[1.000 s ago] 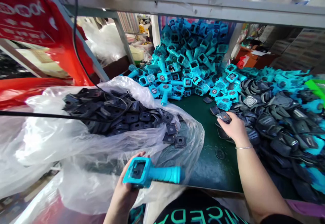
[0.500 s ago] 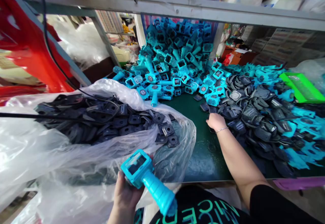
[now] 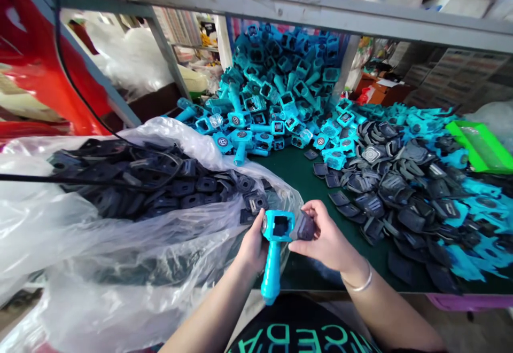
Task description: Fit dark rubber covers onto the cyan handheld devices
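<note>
In my left hand point(image 3: 255, 243) is a turquoise plastic housing point(image 3: 273, 254) with a square, open-windowed head and a ribbed handle pointing down toward me. My fingers grip the left side of its head. My right hand point(image 3: 328, 238) pinches a dark grey square plastic cover point(image 3: 303, 227) against, or very close to, the right side of that head; whether they touch I cannot tell. Right of my right hand lies a heap of similar dark covers point(image 3: 390, 182). Black square parts with holes point(image 3: 192, 187) fill a clear plastic bag point(image 3: 168, 241) on the left.
A large pile of turquoise housings point(image 3: 280, 91) rises at the back. Flat turquoise pieces point(image 3: 484, 209) and a bright green tray point(image 3: 487, 147) are on the right. A metal shelf beam point(image 3: 256, 3) spans overhead, and a black cable point(image 3: 80, 88) hangs at the left.
My right hand has come back from the heap of covers with a dark cover in it. My left hand has moved right and up, turning the housing so its handle points down.
</note>
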Motion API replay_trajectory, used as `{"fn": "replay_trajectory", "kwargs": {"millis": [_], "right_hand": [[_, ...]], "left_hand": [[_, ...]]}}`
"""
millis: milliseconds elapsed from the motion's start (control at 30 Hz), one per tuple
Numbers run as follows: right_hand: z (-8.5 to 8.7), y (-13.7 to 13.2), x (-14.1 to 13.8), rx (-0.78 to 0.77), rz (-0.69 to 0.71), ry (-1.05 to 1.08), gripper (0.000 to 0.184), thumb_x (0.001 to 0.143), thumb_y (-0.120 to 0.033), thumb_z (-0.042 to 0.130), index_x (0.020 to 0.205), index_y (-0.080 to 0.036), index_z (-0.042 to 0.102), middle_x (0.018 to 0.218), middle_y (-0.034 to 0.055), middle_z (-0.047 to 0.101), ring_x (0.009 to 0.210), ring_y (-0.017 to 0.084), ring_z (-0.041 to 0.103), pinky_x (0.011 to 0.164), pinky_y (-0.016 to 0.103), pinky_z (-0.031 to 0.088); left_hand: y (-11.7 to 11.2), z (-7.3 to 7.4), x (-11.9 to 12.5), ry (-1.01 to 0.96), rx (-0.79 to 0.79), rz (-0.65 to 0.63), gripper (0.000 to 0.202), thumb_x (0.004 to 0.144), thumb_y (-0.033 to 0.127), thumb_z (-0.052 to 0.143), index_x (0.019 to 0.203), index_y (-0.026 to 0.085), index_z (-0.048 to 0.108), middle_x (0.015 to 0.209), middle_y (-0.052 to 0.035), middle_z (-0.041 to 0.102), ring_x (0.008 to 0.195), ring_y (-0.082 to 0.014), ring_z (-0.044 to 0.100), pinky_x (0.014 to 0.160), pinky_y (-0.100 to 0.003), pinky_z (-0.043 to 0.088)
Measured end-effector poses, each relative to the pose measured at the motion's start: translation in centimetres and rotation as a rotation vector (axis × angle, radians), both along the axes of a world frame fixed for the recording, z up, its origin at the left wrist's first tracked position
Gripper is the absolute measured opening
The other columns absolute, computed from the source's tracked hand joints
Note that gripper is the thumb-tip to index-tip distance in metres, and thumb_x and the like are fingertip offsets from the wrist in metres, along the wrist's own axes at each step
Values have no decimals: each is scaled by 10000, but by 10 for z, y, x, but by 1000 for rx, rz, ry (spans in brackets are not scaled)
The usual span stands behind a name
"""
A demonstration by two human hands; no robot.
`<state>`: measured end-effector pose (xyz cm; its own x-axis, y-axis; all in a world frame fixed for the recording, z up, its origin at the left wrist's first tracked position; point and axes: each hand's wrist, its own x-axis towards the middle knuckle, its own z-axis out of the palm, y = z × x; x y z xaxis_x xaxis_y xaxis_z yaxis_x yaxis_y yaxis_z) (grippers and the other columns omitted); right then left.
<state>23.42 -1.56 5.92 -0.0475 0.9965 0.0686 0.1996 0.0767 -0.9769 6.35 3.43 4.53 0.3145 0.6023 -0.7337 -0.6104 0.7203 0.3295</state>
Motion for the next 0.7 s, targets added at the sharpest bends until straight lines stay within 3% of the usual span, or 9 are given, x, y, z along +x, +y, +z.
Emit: {"fn": "replay_trajectory", "kwargs": {"millis": [100,167,333,433,500,600,700], "right_hand": [[6,-6,-5,414,-59,-297,577,782,-248,852,1257,-252,524,1206,91,621,1109,236,671,939,386,603],[8,-5,-4,582,4,-410,604,810,-235,841,1326,-245,525,1334,125,625,1285,280,626,1090,450,555],[7,-2,-3,613,74,-489,660,887,-241,802,1467,-235,486,1457,125,631,1401,259,592,1182,425,529],[5,-4,-1,629,88,-503,671,917,-269,784,1510,-250,473,1468,129,625,1409,268,587,1175,450,539],[3,-5,1,623,76,-509,693,922,-309,787,1533,-274,462,1455,130,629,1382,282,605,1146,473,559],[-3,-6,2,638,66,-509,731,935,-350,778,1574,-307,425,1421,128,645,1347,289,628,1117,486,571],[-9,-9,-1,762,93,-496,793,972,-478,711,1648,-334,322,1459,132,621,1403,301,588,1166,508,523]], "left_hand": [[-3,4,10,-12,82,56,366,1024,383,565,828,121,726,714,-91,758,778,-262,779,879,-411,639],[-6,5,15,-7,157,87,324,1028,367,563,917,121,742,788,-90,782,827,-244,782,918,-385,624],[-9,-4,21,154,313,134,345,1025,436,547,1015,149,739,929,-93,797,994,-245,760,1010,-361,564],[-9,-12,15,387,493,42,496,986,600,544,1090,157,741,1109,-130,777,1166,-284,694,1101,-375,492],[-12,-13,8,480,597,-39,604,866,692,672,1102,141,749,1166,-153,756,1229,-324,648,1131,-382,454],[-19,-11,1,463,682,-120,849,586,562,962,1270,143,683,1169,-146,752,1163,-347,666,1052,-387,499],[-30,-6,1,363,785,-96,1031,533,453,1014,1422,195,560,1206,-122,742,1088,-317,699,979,-374,537]]}}
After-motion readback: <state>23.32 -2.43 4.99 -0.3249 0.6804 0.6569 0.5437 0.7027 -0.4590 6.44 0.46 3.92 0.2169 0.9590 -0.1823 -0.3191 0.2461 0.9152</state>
